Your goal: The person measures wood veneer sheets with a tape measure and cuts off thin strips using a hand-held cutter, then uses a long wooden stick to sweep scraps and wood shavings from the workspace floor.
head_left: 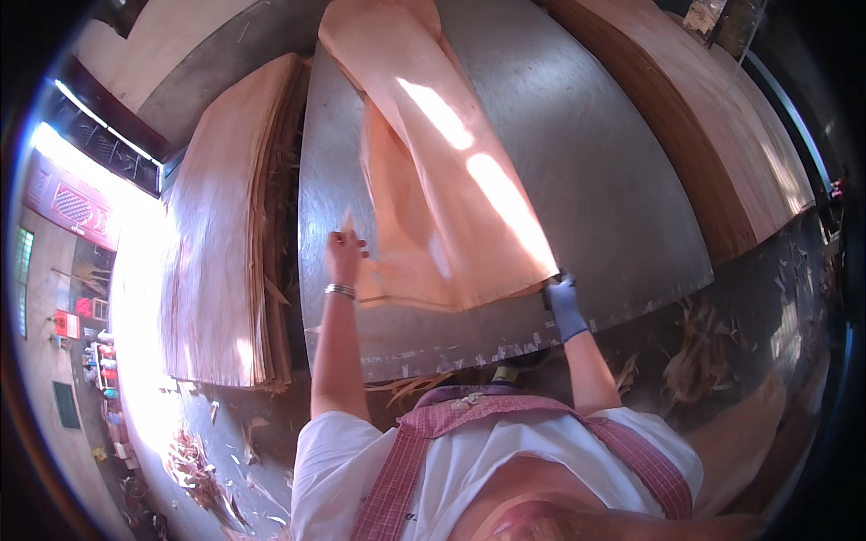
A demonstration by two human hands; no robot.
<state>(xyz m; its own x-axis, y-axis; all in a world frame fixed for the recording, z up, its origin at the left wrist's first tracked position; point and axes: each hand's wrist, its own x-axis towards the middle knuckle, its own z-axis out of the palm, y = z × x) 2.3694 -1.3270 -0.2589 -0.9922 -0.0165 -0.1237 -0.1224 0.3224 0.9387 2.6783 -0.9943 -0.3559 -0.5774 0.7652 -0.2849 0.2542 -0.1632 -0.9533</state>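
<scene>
A long thin wood veneer sheet (pixel 433 162) lies wavy and partly folded over a grey metal-topped table (pixel 613 180), with bright sun patches on it. My right hand (pixel 565 305), in a blue-grey glove with dark fingers, grips the sheet's near right corner. At the sheet's left side, my bare left hand (pixel 345 257) is raised with its fingers closed. A small pointed veneer scrap (pixel 348 219) sticks up from those fingers, slightly blurred. A bracelet circles that wrist.
Tall veneer stacks stand along both sides, a left stack (pixel 216 234) and a right stack (pixel 686 99). Torn veneer scraps (pixel 699 361) litter the floor at right, and more shavings (pixel 194 469) lie at lower left. Strong light enters from the left.
</scene>
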